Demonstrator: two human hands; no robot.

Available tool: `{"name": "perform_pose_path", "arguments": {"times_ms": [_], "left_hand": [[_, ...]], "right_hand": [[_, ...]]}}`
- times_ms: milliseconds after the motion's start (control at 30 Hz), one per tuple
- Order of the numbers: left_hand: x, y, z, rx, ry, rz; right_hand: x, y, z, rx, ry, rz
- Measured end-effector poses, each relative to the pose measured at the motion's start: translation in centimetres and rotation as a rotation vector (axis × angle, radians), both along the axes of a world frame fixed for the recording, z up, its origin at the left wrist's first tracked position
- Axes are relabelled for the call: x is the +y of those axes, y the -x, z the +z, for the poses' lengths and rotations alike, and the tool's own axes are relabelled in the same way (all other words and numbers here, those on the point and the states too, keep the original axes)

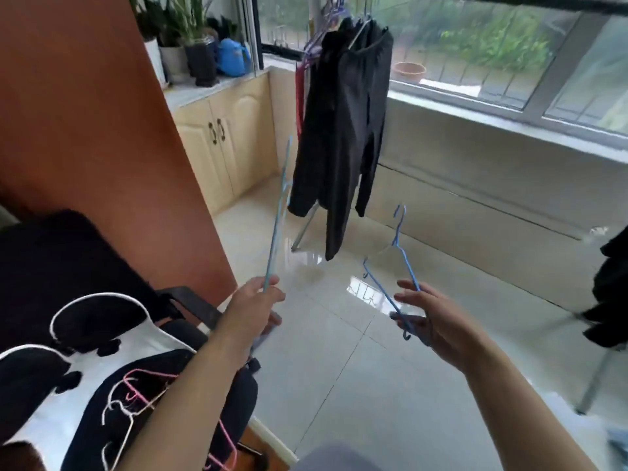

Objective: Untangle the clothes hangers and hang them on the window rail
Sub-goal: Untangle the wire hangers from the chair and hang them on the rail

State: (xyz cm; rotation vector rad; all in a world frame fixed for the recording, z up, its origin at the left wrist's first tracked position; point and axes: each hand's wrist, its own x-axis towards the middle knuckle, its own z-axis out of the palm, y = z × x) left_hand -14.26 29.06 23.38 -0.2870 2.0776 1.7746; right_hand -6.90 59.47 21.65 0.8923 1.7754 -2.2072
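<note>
Two hangers free and apart now, one in each of your hands. The light blue hanger (277,226) stands edge-on, its long axis running up and slightly right from your left hand (258,300), whose fingers are curled round its lower end. The darker blue hanger (396,266) sits in your right hand (428,317), pinched low on one arm between thumb and fingers, the other fingers spread loosely; its hook points up and away from you, toward the window.

That's the relation to watch: the rail (509,3) runs along the top of the window, well above and beyond both hands, and the right hand's hook already faces it. The right hand looks the better placed to go first; the left hanger probably needs turning so its hook leads.

Up on the rail hang black trousers (343,130) beside purple and red hangers (312,45). Down at your left, a tangle of pink and white hangers (136,399) lies on the chair (190,300), not yet sorted.
</note>
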Motion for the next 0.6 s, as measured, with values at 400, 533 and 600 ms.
{"name": "perform_pose_path", "arguments": {"times_ms": [400,533,600], "left_hand": [[26.4,1.9,7.7,-0.002,-0.042,-0.388],[32.5,5.5,10.8,-0.067,-0.103,-0.491],[35.2,8.0,12.2,-0.127,-0.157,-0.529]], "right_hand": [[19.9,-6.5,9.6,0.101,-0.121,-0.512],[23.5,-5.0,12.2,0.076,-0.310,-0.591],[25.4,-3.5,14.1,0.074,-0.369,-0.580]]}}
